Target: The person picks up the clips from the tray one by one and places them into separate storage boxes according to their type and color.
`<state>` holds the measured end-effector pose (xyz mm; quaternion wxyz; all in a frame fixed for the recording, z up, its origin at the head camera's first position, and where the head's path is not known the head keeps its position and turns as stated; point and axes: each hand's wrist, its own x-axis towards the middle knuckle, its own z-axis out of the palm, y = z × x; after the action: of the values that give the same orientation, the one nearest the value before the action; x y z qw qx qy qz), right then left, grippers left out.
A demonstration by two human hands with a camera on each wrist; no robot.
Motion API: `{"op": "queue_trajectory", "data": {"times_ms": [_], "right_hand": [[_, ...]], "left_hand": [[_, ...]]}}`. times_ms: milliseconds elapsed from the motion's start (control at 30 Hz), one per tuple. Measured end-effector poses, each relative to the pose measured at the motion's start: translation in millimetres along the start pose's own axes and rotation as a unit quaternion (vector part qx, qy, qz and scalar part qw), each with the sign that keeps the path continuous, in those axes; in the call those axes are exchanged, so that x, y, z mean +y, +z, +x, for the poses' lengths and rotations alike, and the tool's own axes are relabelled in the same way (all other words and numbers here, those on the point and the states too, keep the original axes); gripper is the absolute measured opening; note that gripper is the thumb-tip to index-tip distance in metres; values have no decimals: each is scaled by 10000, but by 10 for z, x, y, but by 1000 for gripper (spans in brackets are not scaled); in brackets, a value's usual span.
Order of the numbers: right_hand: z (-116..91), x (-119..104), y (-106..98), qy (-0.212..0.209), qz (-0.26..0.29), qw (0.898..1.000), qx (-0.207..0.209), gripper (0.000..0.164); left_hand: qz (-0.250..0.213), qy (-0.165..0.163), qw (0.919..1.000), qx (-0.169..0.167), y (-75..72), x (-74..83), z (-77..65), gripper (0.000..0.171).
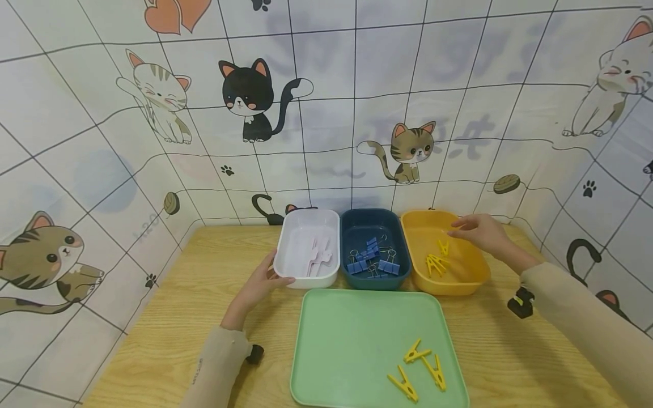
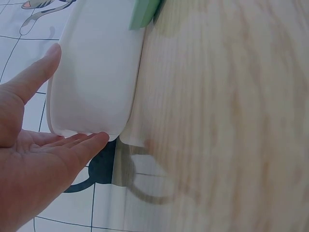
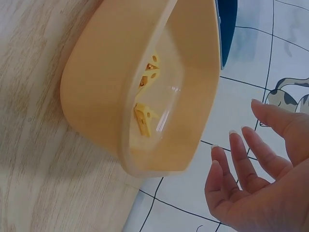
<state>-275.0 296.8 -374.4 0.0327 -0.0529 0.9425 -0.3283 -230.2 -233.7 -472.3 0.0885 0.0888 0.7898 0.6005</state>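
At the left of three tubs, my left hand [image 1: 263,279] rests against the near left corner of the white tub [image 1: 296,241]; in the left wrist view its straight fingers [image 2: 79,147] touch the tub's end. White plastic forks [image 1: 320,255] lie inside that tub. My right hand [image 1: 482,232] hovers above the right rim of the yellow tub [image 1: 466,275], fingers loosely bent with nothing between them. Several yellow clothespins [image 1: 436,263] lie in the yellow tub, also visible in the right wrist view. Three more yellow clothespins [image 1: 404,385] lie on the green tray [image 1: 357,345].
Between the white and yellow tubs stands a dark blue tub [image 1: 352,226] holding blue binder clips [image 1: 369,255]. All three tubs line the back of the wooden table [image 1: 168,340], close to a wall [image 1: 331,124] covered with cat drawings. The green tray sits in front of them.
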Motion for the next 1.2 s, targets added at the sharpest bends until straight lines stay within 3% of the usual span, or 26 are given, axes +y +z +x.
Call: {"op": "queue_trajectory", "data": {"times_ms": [367, 1200], "right_hand": [[-186, -30, 47, -419, -169, 9985, 317, 49], [-734, -134, 316, -522, 350, 9969, 482, 40]], "left_hand": [[-15, 27, 10000, -14, 1, 4, 1, 95], [4, 25, 10000, -22, 9, 29, -20, 94]]}}
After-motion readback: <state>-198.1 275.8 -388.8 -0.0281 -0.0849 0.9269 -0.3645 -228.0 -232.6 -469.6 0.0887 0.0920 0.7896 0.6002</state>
